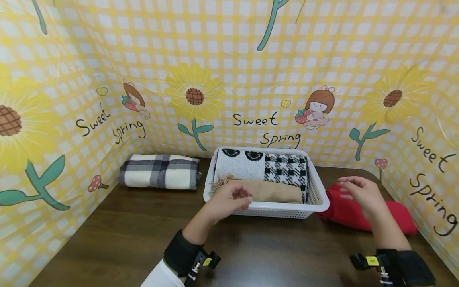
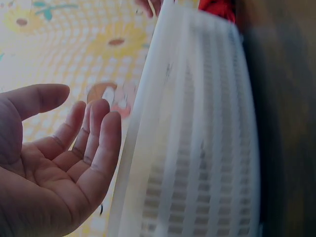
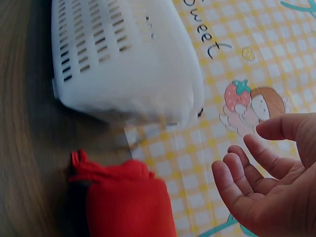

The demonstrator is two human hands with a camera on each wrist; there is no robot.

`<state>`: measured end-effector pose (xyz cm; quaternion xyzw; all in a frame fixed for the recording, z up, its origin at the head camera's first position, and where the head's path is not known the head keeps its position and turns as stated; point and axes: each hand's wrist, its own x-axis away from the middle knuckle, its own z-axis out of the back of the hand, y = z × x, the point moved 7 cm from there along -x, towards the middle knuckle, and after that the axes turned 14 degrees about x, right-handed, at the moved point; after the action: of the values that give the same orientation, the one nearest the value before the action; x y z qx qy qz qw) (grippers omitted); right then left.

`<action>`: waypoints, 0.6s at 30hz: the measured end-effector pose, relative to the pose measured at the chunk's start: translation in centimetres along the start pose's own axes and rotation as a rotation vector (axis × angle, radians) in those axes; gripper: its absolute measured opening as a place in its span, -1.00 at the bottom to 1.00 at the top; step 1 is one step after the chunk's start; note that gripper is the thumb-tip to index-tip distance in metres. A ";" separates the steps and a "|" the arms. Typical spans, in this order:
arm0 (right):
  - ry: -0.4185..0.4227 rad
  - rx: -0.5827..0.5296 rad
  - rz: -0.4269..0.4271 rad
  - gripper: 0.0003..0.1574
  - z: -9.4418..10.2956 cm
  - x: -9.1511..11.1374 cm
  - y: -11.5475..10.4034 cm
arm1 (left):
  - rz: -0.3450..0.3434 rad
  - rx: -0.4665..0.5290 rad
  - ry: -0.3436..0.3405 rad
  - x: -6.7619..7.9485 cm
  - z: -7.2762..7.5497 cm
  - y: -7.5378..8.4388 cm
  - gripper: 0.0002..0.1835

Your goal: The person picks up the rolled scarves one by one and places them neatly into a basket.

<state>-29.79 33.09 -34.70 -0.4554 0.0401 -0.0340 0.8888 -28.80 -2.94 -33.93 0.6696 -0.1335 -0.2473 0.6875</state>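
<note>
A white plastic basket (image 1: 272, 206) stands on the table against the back cloth. Inside it lie a folded black-and-white patterned scarf (image 1: 240, 165) and, in front of that, a folded tan scarf (image 1: 276, 191) with fringe at its left end. My left hand (image 1: 229, 201) hovers above the basket's front left rim, fingers loosely bent and holding nothing. To the right of the basket, my right hand (image 1: 362, 195) is raised over a rolled red scarf (image 1: 398, 215), its relaxed fingers empty. In the right wrist view the red scarf (image 3: 131, 207) lies apart from that hand.
A folded grey-and-white checked cloth (image 1: 159, 171) lies at the back left of the dark wooden table (image 1: 107, 243). A yellow checked cloth (image 1: 229, 79) with printed flowers encloses the back and both sides. Black straps (image 1: 183, 253) with cameras sit on both wrists.
</note>
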 end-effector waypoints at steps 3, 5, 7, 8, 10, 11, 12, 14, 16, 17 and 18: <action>-0.004 -0.026 -0.001 -0.55 0.5 0.2 0.8 | 0.011 -0.003 -0.082 -0.1 -2.0 -0.3 -0.78; -0.010 -0.056 -0.003 -0.68 0.9 0.4 1.4 | 0.021 -0.023 -0.130 -0.1 -3.2 -0.4 -0.79; -0.014 -0.074 -0.005 -0.76 1.2 0.5 1.9 | 0.024 -0.045 -0.169 -0.2 -4.4 -0.6 -0.81; -0.011 -0.077 -0.007 -0.77 1.4 0.6 2.1 | 0.024 -0.061 -0.186 -0.3 -5.0 -0.6 -0.82; 0.002 -0.081 -0.017 -0.79 1.9 0.8 2.8 | 0.019 -0.109 -0.209 -0.4 -6.1 -0.8 -0.85; 0.011 -0.077 -0.021 -0.79 2.1 0.8 3.1 | 0.017 -0.130 -0.224 -0.4 -6.6 -0.9 -0.86; 0.019 -0.077 -0.028 -0.79 2.3 0.9 3.4 | 0.013 -0.160 -0.242 -0.5 -7.1 -1.0 -0.86; 0.035 -0.077 -0.041 -0.78 2.8 1.1 4.1 | 0.010 -0.218 -0.290 -0.6 -8.3 -1.3 -0.85; 0.049 -0.076 -0.058 -0.78 3.2 1.3 4.9 | 0.003 -0.281 -0.343 -0.7 -9.4 -1.7 -0.84; 0.056 -0.076 -0.069 -0.77 3.4 1.4 5.2 | -0.002 -0.314 -0.367 -0.8 -9.9 -1.9 -0.82; 0.066 -0.068 -0.081 -0.77 3.6 1.5 5.6 | -0.006 -0.347 -0.387 -0.9 -10.5 -2.1 -0.80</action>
<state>-27.77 39.14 -37.22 -0.4853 0.0521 -0.0834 0.8688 -24.47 6.50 -36.55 0.4825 -0.2163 -0.3918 0.7530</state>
